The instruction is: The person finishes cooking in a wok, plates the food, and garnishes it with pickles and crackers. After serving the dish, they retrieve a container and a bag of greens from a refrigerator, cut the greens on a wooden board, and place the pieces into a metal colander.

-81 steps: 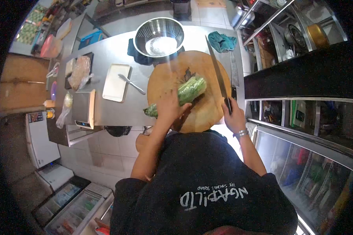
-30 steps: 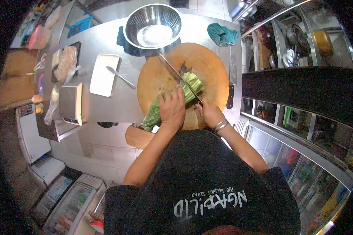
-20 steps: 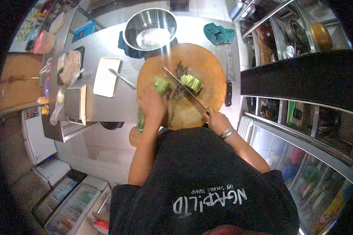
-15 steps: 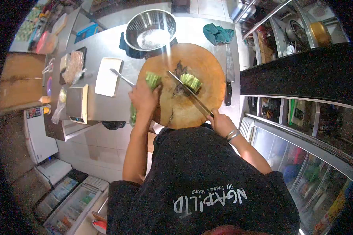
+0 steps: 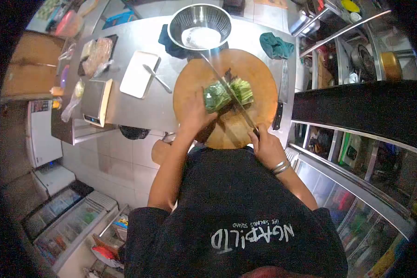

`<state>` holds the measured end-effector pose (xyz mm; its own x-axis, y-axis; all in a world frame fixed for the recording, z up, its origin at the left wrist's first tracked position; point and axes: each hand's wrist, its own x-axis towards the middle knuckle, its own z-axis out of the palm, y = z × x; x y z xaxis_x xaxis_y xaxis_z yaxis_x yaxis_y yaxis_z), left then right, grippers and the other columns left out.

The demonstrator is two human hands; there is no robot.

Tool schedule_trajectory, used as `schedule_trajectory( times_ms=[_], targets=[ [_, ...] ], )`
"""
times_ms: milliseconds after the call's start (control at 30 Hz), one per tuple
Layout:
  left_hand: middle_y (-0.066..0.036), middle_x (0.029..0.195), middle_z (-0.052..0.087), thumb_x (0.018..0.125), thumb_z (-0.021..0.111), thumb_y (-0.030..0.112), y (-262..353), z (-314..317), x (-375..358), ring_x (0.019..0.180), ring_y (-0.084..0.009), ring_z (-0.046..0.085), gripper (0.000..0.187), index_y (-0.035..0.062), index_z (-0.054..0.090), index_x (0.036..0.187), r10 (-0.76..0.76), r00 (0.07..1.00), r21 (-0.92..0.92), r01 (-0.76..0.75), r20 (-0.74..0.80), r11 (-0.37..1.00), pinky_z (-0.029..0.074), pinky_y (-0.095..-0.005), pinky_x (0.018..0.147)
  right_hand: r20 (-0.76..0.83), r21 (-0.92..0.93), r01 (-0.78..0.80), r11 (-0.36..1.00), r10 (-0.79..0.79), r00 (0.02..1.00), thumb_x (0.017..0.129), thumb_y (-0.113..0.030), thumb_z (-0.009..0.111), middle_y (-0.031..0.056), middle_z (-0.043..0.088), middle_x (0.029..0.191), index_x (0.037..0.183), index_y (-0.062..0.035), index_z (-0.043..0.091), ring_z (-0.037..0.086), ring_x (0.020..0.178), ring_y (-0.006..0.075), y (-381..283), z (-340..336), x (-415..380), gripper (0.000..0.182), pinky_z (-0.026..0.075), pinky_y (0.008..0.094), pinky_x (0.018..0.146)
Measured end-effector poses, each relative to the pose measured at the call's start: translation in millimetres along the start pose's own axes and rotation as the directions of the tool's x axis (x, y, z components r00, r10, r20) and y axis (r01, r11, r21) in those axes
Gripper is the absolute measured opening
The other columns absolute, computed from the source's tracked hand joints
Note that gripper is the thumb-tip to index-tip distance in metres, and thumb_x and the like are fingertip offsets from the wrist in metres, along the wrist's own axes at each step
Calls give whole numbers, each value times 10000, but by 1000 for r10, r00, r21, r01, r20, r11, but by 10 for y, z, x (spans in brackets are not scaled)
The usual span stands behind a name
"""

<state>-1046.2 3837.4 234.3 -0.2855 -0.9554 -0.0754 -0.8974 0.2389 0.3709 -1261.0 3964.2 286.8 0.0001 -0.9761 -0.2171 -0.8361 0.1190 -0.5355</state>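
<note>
My right hand (image 5: 269, 149) grips the handle of a long kitchen knife (image 5: 232, 94), its blade slanting up and left across the round wooden cutting board (image 5: 259, 69). Left of the blade lies a bundle of leafy green vegetables (image 5: 217, 96), dark leaves with paler stems. My left hand (image 5: 197, 112) has closed around the near left side of this bundle; its fingers look slightly blurred. Directly right of the blade sits a pile of cut green stalks (image 5: 243, 91). Dark scraps show on the board just behind them.
A perforated metal colander (image 5: 199, 19) stands behind the board. A white tray (image 5: 135, 76) with a slim metal utensil (image 5: 157, 78) lies left, past it a kitchen scale (image 5: 95, 103). At right are a green cloth (image 5: 276, 45) and another knife (image 5: 278, 116).
My left hand has brought the green bundle from the board's left edge in beside the cut stalks. The knife stays in my right hand. The whole view has shifted slightly.
</note>
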Motion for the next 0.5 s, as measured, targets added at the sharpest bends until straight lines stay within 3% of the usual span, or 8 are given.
schedule_trajectory(
  times_ms=[33,67,267,367,500],
  targets=[
    [-216,1092,545,564,841,323,33,1,-15,997,-375,555,909,-32,377,1261,-10,998,-48,13,60,999,482,-459,805,36,-28,-1,1000,2,999,930,-262,519,245,586,654,998,-19,425,590,610,431,-13,15,12,269,458,507,513],
    [-226,1102,536,582,830,307,-41,125,-27,964,-384,565,880,-35,378,1256,39,999,-74,-39,-9,996,499,-451,761,70,-56,0,998,4,998,930,-265,521,244,587,654,1005,-23,423,594,615,429,-18,25,33,272,459,507,514],
    [-254,1223,482,582,835,292,-46,233,-88,952,-378,563,910,-39,358,1284,32,992,-4,-33,-126,999,486,-439,786,126,-138,-21,990,39,991,929,-278,523,235,593,645,990,-36,428,595,607,431,-43,75,63,268,463,505,505],
    [-264,1263,458,571,839,289,-56,200,-62,966,-371,559,931,-35,355,1297,7,999,-93,-10,-35,996,475,-427,797,163,-184,-38,982,69,984,932,-274,516,236,593,641,992,-34,418,594,601,432,-70,40,67,266,463,515,512],
    [-235,1246,476,573,835,281,-8,149,-84,996,-358,551,910,-27,367,1290,13,999,-101,-18,-52,995,463,-416,793,204,-198,-70,978,111,973,936,-283,502,242,597,655,991,-32,408,596,615,437,-96,-4,61,274,462,526,530]
  ],
)
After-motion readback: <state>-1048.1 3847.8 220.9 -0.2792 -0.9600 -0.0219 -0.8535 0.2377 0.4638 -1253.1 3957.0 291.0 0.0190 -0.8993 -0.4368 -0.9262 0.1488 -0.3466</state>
